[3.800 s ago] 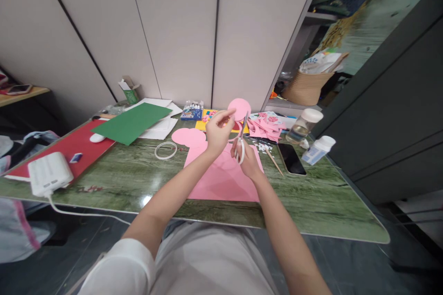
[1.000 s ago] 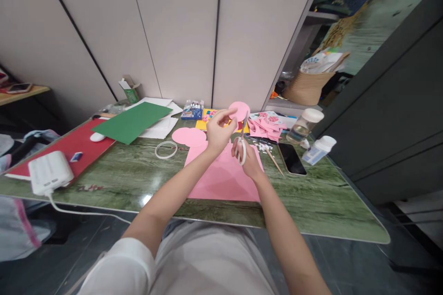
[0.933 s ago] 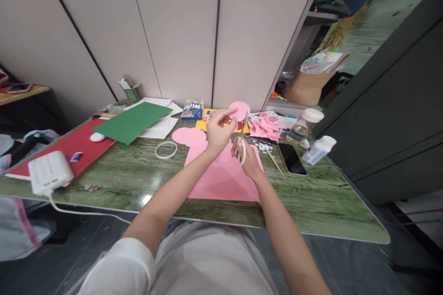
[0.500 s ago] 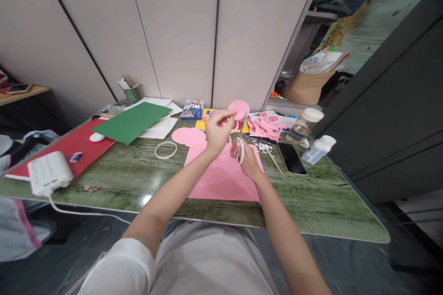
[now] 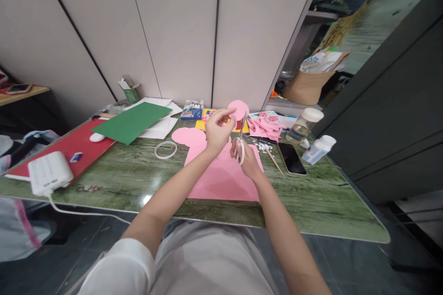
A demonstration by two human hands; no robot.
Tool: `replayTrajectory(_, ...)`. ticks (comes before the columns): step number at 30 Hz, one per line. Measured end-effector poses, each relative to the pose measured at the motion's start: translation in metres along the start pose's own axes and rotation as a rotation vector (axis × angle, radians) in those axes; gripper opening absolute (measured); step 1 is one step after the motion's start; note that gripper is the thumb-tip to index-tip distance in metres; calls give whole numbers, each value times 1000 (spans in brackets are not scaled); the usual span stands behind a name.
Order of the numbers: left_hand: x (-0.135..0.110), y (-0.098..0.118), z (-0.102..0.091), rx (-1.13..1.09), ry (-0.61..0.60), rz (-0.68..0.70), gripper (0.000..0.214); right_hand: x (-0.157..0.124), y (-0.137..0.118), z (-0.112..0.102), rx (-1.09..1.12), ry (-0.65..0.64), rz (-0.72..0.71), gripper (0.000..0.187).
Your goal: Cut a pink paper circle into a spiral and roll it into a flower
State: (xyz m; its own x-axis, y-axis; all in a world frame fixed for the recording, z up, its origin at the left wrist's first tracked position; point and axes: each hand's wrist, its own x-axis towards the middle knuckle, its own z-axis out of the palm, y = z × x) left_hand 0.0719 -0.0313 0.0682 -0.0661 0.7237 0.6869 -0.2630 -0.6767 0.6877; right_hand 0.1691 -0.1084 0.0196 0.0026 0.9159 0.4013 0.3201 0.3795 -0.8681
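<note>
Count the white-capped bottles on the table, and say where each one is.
2: a clear bottle just beyond the phone, and a white bottle to the phone's right. Others could be hidden, but none show.

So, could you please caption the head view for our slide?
Left hand holding a pink paper disc, right hand holding white-handled scissors at its edge.

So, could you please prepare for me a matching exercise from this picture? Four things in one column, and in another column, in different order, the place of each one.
Things
1. scissors
2. green sheet
3. thin wooden stick
4. uppermost pink disc

Places
A. lying partly over the red sheet
B. held in the left hand
C. held in the right hand
D. lying beside the phone

Right pairs: 1-C, 2-A, 3-D, 4-B
</note>
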Motion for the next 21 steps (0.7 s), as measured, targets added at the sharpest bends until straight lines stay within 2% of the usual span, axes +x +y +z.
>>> replayTrajectory(5, 0, -1, -1, 10, 2, -41, 21, 1, 1, -1, 5, 11, 1, 35)
replayTrajectory(13, -1, -1, -1, 3, 2, 2, 15, 0, 0, -1, -8, -1, 2, 34)
replayTrajectory(21, 0, 0, -3, 24, 2, -6, 20, 0, -2, -2, -29, -20, 5, 34)
